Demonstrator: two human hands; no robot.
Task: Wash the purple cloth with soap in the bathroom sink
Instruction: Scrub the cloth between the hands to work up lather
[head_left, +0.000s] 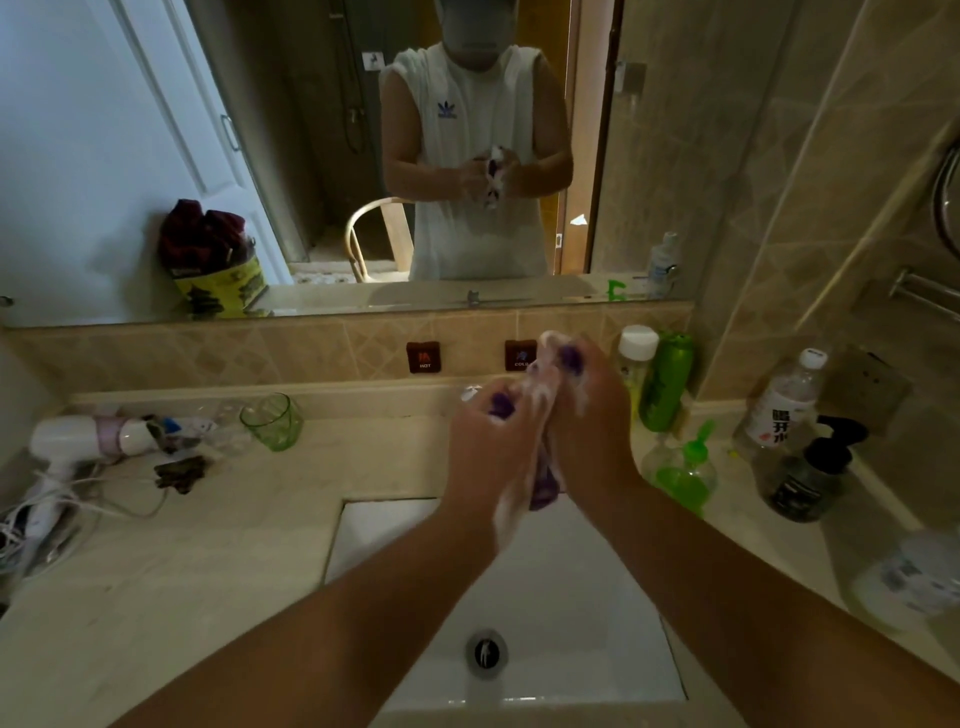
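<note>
Your left hand (493, 441) and right hand (587, 415) are pressed together over the far edge of the sink (519, 571), both with fingers curled round the purple cloth (545, 483) bunched between them. Cloth pokes out at your fingertips and hangs down between your palms above the basin; white soap foam (540, 384) covers it and your fingers. Drain (485, 652) sits near, at the basin bottom. On the desk (234, 545), left side: white hair dryer (88, 441) with tangled cord, a green glass (272, 421) further right, a small dark object beside the dryer. Right side: green bottle (667, 384) and a white-capped bottle (636, 358) against the far wall, a green pump bottle (683, 473) just right of your right hand, a clear water bottle (787, 400), a dark pump bottle (808, 478) near it. Hot and cold knobs (423, 357) on the tiled back wall, the cold one partly hidden by the cloth. Mirror (311, 156) above shows you holding the foamy cloth.
</note>
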